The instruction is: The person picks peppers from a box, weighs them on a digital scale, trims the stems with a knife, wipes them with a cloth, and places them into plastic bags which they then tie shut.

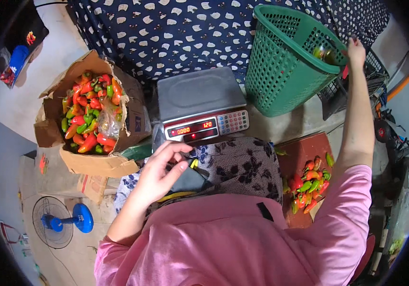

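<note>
My left hand (163,171) hovers over my lap with curved fingers and the thumb apart; nothing shows in it. Just beyond it stands a digital weighing scale (201,91), its steel platform bare and its red display lit. Up at the right, my right hand (355,53) is by the rim of a tall green plastic basket (279,71); its fingers are small and partly turned away, so their grip is unclear. Inside the basket near that rim is a blurred greenish bundle (322,53). A torn cardboard box (99,164) at the left holds many red and green peppers (86,116).
A clear plastic bag (109,123) lies on the boxed peppers. More peppers (308,186) lie on a reddish-brown board (304,150) at my right. A black crate (372,68) stands behind the basket. A blue fan (56,221) is at lower left, and a patterned dark cloth (172,32) hangs ahead.
</note>
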A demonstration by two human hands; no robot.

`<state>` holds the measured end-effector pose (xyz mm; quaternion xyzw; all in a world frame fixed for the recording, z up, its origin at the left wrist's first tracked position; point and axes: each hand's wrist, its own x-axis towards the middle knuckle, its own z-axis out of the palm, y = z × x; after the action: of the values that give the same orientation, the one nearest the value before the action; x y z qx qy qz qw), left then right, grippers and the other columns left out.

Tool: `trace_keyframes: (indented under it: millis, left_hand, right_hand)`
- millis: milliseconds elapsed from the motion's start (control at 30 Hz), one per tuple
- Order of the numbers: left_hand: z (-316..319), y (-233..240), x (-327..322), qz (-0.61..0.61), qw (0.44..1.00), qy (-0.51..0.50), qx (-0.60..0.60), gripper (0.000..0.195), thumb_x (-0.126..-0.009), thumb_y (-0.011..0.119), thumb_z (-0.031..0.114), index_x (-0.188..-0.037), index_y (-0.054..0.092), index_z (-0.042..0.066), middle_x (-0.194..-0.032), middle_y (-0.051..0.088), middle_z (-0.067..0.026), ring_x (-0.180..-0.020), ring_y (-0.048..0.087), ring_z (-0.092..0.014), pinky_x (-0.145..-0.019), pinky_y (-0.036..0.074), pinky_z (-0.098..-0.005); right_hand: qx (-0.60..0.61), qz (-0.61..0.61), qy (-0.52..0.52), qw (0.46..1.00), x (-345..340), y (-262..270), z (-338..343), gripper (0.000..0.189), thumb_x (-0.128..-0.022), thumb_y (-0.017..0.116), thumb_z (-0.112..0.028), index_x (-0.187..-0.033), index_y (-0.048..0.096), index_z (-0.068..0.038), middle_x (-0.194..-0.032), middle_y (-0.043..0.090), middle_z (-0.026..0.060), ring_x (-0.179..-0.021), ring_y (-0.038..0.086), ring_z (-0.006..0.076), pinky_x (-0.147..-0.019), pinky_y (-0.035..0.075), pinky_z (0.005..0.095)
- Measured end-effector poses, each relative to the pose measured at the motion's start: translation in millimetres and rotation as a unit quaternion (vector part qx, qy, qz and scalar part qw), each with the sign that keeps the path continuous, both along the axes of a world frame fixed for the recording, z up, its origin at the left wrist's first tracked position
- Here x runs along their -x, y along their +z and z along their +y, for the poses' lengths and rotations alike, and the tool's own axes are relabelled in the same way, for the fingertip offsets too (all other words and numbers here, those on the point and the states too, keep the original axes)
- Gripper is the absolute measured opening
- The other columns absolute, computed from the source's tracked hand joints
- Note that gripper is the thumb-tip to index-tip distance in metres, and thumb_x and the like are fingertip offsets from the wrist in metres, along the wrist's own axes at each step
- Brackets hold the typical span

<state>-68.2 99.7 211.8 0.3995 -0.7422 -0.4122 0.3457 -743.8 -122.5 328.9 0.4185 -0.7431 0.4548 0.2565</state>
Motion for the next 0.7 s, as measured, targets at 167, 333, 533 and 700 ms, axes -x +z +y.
trace_keyframes:
  millis: [167,333,533,700]
  left_hand:
    - [6.1,-12.5,-24.1,-0.073,0.997,-0.004,0.026,0.029,-0.081,0.063,0.005,-0.109,0.058,0.002,-0.091,0.052,-0.0073,-0.080,0.053,-0.017,-0.072,0.044,-0.0268]
    - [21.7,-45.8,-44.5,-0.122,0.992,-0.014,-0.016,0.025,-0.081,0.061,0.003,-0.106,0.059,0.001,-0.089,0.052,-0.0061,-0.080,0.052,-0.017,-0.075,0.043,-0.0280]
    - [31.6,-59.9,-33.1,-0.145,0.987,-0.050,-0.049,0.025,-0.081,0.063,0.005,-0.105,0.058,0.001,-0.096,0.055,-0.0088,-0.081,0.053,-0.018,-0.076,0.045,-0.0292]
    - [35.7,-62.1,-32.2,-0.177,0.982,-0.069,-0.012,0.027,-0.080,0.065,0.007,-0.106,0.058,0.004,-0.101,0.058,-0.0087,-0.080,0.058,-0.021,-0.072,0.049,-0.0312]
  right_hand:
    - [0.186,-0.206,0.218,0.936,-119.0,-19.3,91.7,0.039,-0.090,0.061,-0.028,-0.121,0.060,-0.005,-0.099,0.066,0.0056,-0.085,0.062,0.0108,-0.070,0.049,0.0252]
    - [0.013,-0.160,0.086,0.983,-134.2,-205.6,184.9,0.034,-0.093,0.058,-0.027,-0.105,0.064,0.003,-0.092,0.068,0.0112,-0.082,0.059,0.0168,-0.078,0.046,0.0293]
    - [-0.403,-0.234,0.066,0.883,-116.3,-400.7,230.4,0.029,-0.084,0.060,-0.013,-0.111,0.062,-0.002,-0.080,0.067,0.0116,-0.066,0.064,0.0194,-0.053,0.048,0.0332]
    - [-0.396,-0.401,0.156,0.811,-137.1,-398.3,221.0,0.079,-0.074,0.062,-0.005,-0.141,0.020,0.000,-0.071,0.062,0.0106,-0.040,0.051,0.0190,-0.035,0.039,0.0311]
